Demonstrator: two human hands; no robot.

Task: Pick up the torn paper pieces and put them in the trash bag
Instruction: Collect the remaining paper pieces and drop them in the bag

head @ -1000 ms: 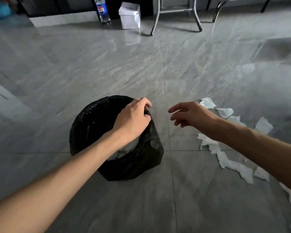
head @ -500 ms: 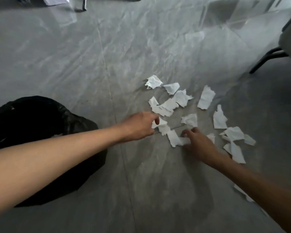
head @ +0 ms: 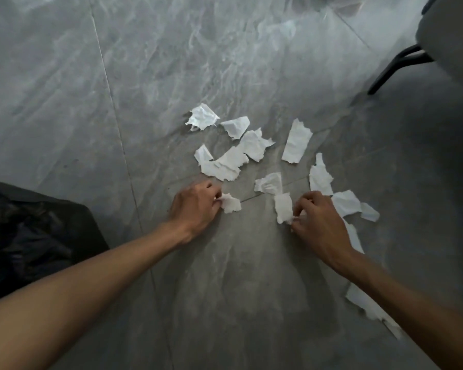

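Several torn white paper pieces [head: 251, 145] lie scattered on the grey tiled floor ahead of me. My left hand [head: 194, 208] is down at the floor, fingers pinched on a small white scrap [head: 231, 203]. My right hand [head: 316, 222] pinches the lower edge of another piece [head: 283, 207]. More pieces lie beyond and to the right of my right hand, and one long strip [head: 364, 303] lies partly under my right forearm. The black trash bag [head: 24, 236] sits at the left edge, only partly in view.
A dark chair leg [head: 396, 68] and a grey seat [head: 455, 36] stand at the upper right. Tile seams run across the glossy floor [head: 118, 102].
The view swung from the bag to the paper pile. My left hand left the bag rim and both hands came down and closed on paper pieces.
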